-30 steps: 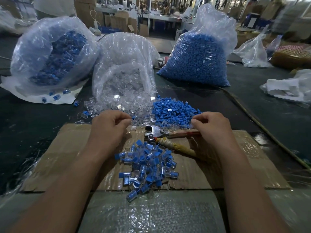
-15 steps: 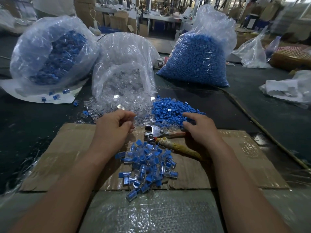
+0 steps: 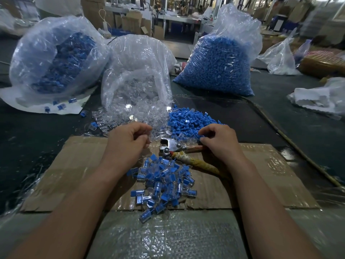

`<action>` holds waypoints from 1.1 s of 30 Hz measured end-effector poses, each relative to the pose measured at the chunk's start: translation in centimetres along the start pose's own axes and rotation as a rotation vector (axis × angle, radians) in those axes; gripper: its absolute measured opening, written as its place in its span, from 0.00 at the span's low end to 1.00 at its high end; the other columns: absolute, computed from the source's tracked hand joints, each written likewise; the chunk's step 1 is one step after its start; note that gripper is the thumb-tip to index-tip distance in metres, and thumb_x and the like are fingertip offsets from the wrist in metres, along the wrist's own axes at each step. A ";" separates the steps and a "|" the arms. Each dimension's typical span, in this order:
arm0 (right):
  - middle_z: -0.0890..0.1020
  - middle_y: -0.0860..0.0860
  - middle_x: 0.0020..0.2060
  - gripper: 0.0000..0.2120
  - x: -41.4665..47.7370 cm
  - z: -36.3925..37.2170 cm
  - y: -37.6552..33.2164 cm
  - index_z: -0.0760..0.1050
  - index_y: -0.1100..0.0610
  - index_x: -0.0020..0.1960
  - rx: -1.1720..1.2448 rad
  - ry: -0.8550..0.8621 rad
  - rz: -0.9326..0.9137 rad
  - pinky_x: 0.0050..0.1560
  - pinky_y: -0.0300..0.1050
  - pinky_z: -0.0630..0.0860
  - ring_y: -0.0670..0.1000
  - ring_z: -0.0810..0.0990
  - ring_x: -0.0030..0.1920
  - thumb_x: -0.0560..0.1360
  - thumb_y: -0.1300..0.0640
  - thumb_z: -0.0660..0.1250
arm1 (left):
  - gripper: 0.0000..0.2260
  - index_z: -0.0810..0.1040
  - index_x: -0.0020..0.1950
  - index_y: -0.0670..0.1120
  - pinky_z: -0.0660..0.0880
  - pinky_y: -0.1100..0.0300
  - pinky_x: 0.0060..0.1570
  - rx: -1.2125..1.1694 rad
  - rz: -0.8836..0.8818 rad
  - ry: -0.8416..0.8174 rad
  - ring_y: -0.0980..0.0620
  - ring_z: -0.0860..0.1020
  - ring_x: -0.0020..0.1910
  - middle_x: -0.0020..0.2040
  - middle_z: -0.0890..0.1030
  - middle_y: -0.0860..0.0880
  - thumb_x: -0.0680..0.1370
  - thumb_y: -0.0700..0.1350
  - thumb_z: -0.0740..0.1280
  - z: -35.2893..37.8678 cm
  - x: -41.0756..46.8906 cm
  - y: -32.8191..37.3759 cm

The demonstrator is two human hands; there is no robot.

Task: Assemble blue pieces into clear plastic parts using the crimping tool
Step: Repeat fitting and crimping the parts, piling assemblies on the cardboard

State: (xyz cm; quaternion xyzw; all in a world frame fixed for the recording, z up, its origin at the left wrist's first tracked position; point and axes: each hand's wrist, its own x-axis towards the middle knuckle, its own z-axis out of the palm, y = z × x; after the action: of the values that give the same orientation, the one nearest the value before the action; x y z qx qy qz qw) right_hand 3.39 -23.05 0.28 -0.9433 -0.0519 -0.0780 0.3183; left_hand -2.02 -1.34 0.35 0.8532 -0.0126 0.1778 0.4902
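Your right hand (image 3: 218, 141) pinches a blue piece (image 3: 200, 141); your left hand (image 3: 128, 140) curls among clear parts (image 3: 130, 116), grip unclear. Align squarely before crimping.

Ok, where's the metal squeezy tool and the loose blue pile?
Silver metal crimping tool (image 3: 169, 144), head view, on its shiny head.
Loose pile of small blue plastic pieces (image 3: 188, 124), head view, pile's middle.

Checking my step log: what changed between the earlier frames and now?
The right hand slid left to the edge of the loose blue pieces, fingers curling there; whether they pinch one is unclear. The left hand, crimping tool and assembled pile barely moved.
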 end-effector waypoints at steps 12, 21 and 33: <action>0.79 0.41 0.36 0.03 -1.2 -0.3 -1.1 0.78 0.50 0.42 0.228 0.174 -0.076 0.41 0.31 0.72 0.40 0.77 0.39 0.71 0.58 0.71 | 0.11 0.78 0.44 0.48 0.75 0.72 0.32 -0.269 -0.086 -0.021 0.61 0.80 0.31 0.36 0.81 0.50 0.74 0.32 0.66 -0.4 -0.2 0.4; 0.78 0.39 0.34 0.13 -3.5 -0.2 -4.1 0.74 0.42 0.39 0.434 0.128 -0.186 0.39 0.27 0.73 0.36 0.78 0.36 0.72 0.61 0.69 | 0.11 0.78 0.38 0.49 0.76 0.71 0.35 -0.270 -0.056 -0.065 0.60 0.80 0.31 0.35 0.81 0.50 0.71 0.32 0.68 -0.4 -0.4 0.7; 0.81 0.44 0.34 0.12 -4.5 1.0 -6.1 0.76 0.46 0.39 0.539 -0.035 -0.250 0.43 0.40 0.80 0.45 0.81 0.37 0.71 0.63 0.70 | 0.12 0.81 0.36 0.50 0.77 0.67 0.44 -0.178 0.205 -0.031 0.60 0.79 0.41 0.41 0.81 0.55 0.67 0.32 0.72 -0.1 -1.0 1.5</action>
State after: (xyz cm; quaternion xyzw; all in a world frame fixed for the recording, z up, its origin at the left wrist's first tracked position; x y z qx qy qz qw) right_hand -1.78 -17.81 2.31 -0.8123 -0.1918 -0.0837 0.5444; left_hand -3.25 -2.16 1.33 0.8032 -0.1230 0.2121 0.5429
